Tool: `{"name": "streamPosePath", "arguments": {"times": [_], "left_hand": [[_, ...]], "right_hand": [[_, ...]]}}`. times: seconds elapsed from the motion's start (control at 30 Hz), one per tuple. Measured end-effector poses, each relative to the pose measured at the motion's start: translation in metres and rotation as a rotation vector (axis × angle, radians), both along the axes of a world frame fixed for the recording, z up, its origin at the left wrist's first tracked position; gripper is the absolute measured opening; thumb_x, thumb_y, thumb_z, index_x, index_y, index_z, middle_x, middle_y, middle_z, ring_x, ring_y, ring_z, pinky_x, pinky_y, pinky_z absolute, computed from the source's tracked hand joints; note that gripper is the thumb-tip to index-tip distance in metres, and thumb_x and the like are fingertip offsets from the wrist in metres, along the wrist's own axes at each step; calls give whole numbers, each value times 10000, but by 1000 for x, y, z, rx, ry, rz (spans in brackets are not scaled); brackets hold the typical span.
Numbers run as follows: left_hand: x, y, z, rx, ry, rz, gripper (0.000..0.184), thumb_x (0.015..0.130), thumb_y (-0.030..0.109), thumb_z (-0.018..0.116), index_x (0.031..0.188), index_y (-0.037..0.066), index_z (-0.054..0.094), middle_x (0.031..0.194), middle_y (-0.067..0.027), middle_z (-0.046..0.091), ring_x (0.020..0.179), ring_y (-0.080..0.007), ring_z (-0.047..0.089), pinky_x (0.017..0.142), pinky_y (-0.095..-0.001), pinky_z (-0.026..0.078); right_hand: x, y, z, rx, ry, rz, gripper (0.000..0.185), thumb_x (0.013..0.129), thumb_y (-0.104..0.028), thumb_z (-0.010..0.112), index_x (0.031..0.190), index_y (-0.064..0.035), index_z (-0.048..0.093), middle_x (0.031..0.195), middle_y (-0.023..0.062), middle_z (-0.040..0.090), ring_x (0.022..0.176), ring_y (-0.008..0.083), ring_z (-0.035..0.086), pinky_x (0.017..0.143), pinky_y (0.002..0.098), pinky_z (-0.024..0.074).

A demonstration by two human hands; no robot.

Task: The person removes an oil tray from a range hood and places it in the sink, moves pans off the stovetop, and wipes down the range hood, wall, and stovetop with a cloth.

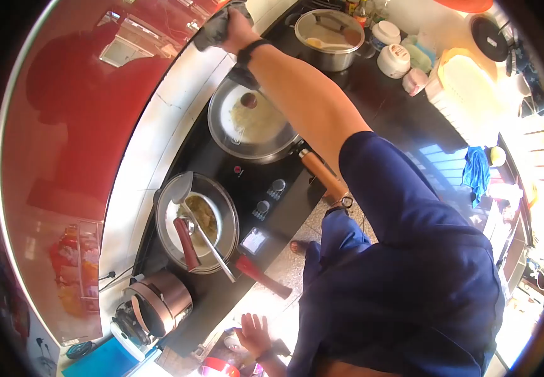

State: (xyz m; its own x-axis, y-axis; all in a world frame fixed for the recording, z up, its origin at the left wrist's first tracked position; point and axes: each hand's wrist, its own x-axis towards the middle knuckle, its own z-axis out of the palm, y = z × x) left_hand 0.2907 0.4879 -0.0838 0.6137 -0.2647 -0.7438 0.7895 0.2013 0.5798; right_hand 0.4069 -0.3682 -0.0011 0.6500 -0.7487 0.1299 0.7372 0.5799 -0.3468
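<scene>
A dark cloth (213,31), bunched with no clear long axis, was clutched in the right hand (238,31) beyond the lidded pan (250,129), while the left hand (254,334), much farther from it, hung empty, fingers spread, on the pan's opposite side.

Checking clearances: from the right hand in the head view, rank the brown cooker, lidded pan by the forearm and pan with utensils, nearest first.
From the right hand:
1. Lidded pan, upper centre
2. Pan with utensils, left of centre
3. Brown cooker, lower left
</scene>
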Motion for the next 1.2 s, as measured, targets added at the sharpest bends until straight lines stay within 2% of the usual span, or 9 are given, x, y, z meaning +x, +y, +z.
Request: {"name": "streamPosePath", "arguments": {"times": [0.07,0.2,0.3,0.47,0.7,0.8,0.87,0.93,1.2], "left_hand": [[-8,18,10,27,2,32,604,945,596,541,1254,87,635,1257,-37,653,1217,-245,541,1096,-579,347],[-3,42,4,-33,17,83,610,971,572,507,1321,77,578,1312,-50,600,1244,-249,500,1120,-577,314],[4,43,1,-108,20,53,626,998,554,467,1383,63,515,1367,-54,543,1279,-249,452,1144,-571,283],[20,18,-3,-102,30,5,618,996,548,480,1364,54,528,1339,-60,563,1269,-245,462,1138,-565,298],[36,-3,-6,-53,13,-38,596,982,541,521,1325,55,558,1310,-59,582,1265,-249,472,1117,-571,330],[28,6,-7,-61,11,-3,601,977,543,531,1329,56,554,1310,-60,582,1269,-254,469,1117,-574,328],[16,9,-5,-62,19,28,605,975,544,534,1332,56,550,1309,-61,582,1269,-259,468,1118,-575,327],[0,13,0,7,45,97,611,974,541,537,1341,52,540,1316,-66,573,1270,-266,466,1120,-577,324],[-20,40,-4,50,29,107,584,946,565,566,1270,83,628,1275,-26,646,1210,-225,547,1109,-584,344]], "right_hand": [[61,-7,-47,-419,-731,185,437,1030,-495,434,1001,-92,601,920,108,655,876,305,656,808,513,557],[20,93,8,-329,-427,16,341,1015,-369,494,817,-111,597,734,59,640,699,262,652,673,443,570],[56,97,5,130,-73,-107,503,1011,-494,366,1268,-113,572,1294,118,613,1214,333,558,1058,555,419],[75,144,-4,227,-6,-8,540,1002,-535,428,1287,-98,564,1298,127,621,1221,351,560,1075,562,410],[22,141,5,-228,326,-89,287,985,-192,434,1022,-41,675,997,127,722,913,260,690,896,416,554],[0,84,13,97,92,-97,341,989,-202,409,1102,27,635,1077,177,703,961,319,692,950,474,546],[-11,45,12,-15,-139,-222,303,1010,-310,491,801,-119,599,736,59,648,703,229,654,667,383,566],[-16,14,1,56,-215,38,229,1002,-253,475,858,-125,598,778,45,667,720,205,660,665,340,561],[22,90,16,60,-103,-108,255,969,-161,410,728,-162,494,678,15,574,590,188,558,538,319,477]]}}
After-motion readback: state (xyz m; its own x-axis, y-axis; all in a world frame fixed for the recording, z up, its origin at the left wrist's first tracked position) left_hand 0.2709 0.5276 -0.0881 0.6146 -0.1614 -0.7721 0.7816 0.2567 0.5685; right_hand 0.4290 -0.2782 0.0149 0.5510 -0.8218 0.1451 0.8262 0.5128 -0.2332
